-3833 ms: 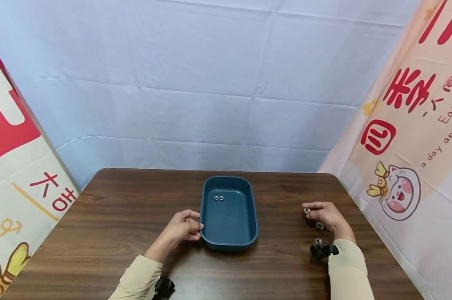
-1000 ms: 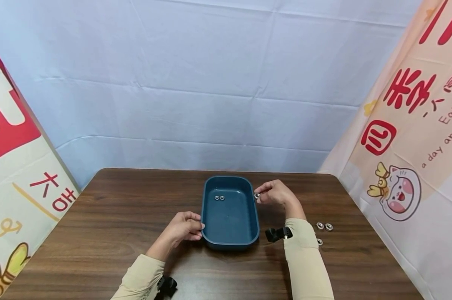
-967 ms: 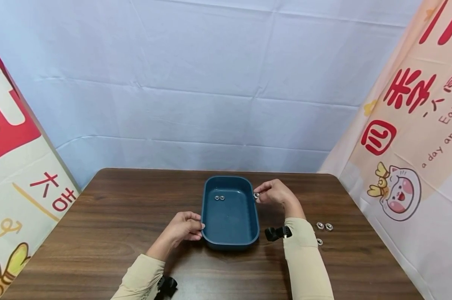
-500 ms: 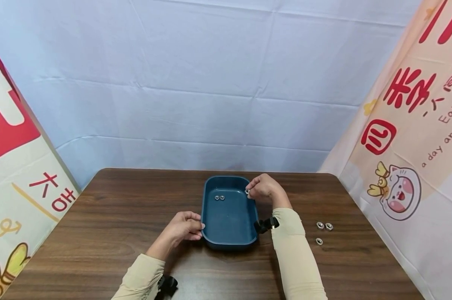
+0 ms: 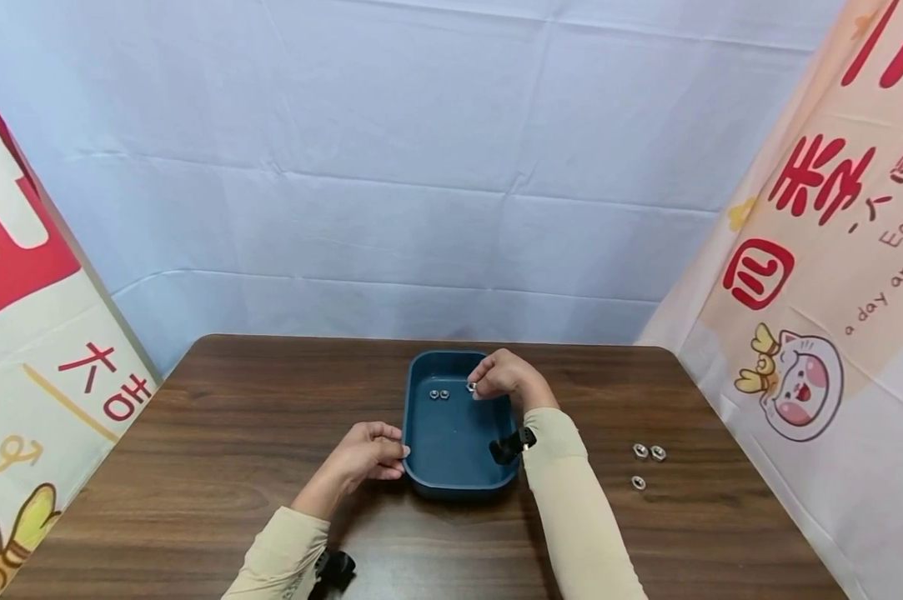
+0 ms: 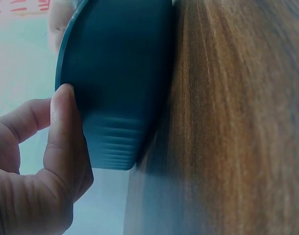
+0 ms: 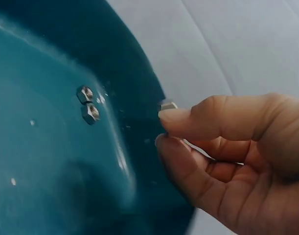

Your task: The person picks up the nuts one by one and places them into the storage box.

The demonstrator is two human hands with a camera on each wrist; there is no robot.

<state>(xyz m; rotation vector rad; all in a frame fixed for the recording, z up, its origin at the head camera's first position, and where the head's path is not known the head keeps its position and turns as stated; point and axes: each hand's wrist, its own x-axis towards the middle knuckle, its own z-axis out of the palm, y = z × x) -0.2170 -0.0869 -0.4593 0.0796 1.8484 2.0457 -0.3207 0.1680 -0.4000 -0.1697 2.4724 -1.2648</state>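
Note:
A dark blue rectangular tray (image 5: 459, 467) stands on the wooden table, two hex nuts (image 5: 439, 394) lying side by side on its floor near the far left. My left hand (image 5: 364, 454) holds the tray's left rim; in the left wrist view a fingertip lies at the rim against the outer wall. Over the tray's far right part, my right hand (image 5: 505, 375) pinches another hex nut (image 7: 168, 105) between thumb and fingertip. This nut is above the tray floor, mostly covered by the fingers in the right wrist view.
Three more hex nuts lie on the table to the right: a pair (image 5: 649, 452) and a single nut (image 5: 638, 482) nearer me. A pale cloth (image 5: 451, 167) hangs behind the table (image 5: 256, 400), with printed banners (image 5: 796, 375) at both sides.
My right hand took a nut from the right of the table, carried it left and moved it across the tray's right rim to over the inside. My left hand stays at the left rim.

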